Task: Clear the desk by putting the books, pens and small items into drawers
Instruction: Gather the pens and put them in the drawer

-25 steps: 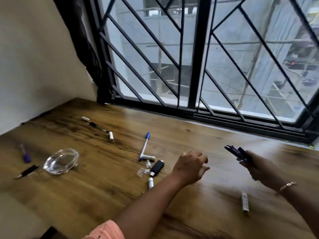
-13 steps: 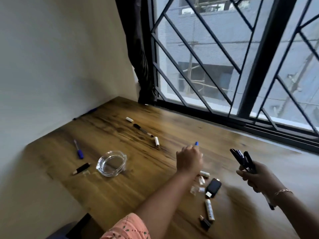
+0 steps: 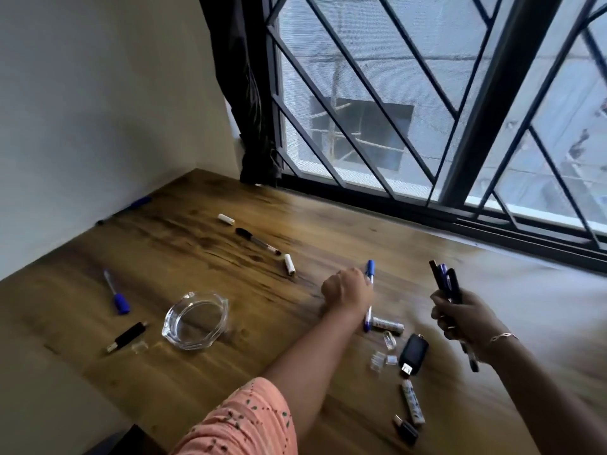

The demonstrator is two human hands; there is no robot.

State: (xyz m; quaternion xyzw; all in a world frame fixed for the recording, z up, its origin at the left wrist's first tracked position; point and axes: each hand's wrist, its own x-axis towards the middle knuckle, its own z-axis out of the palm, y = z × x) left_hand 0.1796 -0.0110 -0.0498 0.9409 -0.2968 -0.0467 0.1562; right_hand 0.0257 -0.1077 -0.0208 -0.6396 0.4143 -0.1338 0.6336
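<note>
My left hand (image 3: 347,289) grips a blue-capped white pen (image 3: 370,270) lying on the wooden desk (image 3: 230,284); the pen's cap sticks out past my knuckles and its tip shows below my wrist. My right hand (image 3: 461,315) holds a bunch of dark and blue pens (image 3: 445,281) upright above the desk. More pens lie about: a black one (image 3: 256,240) toward the back, a blue one (image 3: 115,293) and a short black one (image 3: 126,336) at the left. Batteries (image 3: 387,324) and a black USB stick (image 3: 413,353) lie between my arms.
A glass ashtray (image 3: 196,320) stands left of my left arm. Small clear plastic bits (image 3: 377,358) and white caps (image 3: 289,263) are scattered on the desk. A barred window (image 3: 427,126) runs along the back, a wall (image 3: 98,110) stands at the left.
My left hand reached forward and closed on the blue-capped pen. The view swung left, bringing the wall and more of the desk's left side into sight. My right hand keeps its bunch of pens.
</note>
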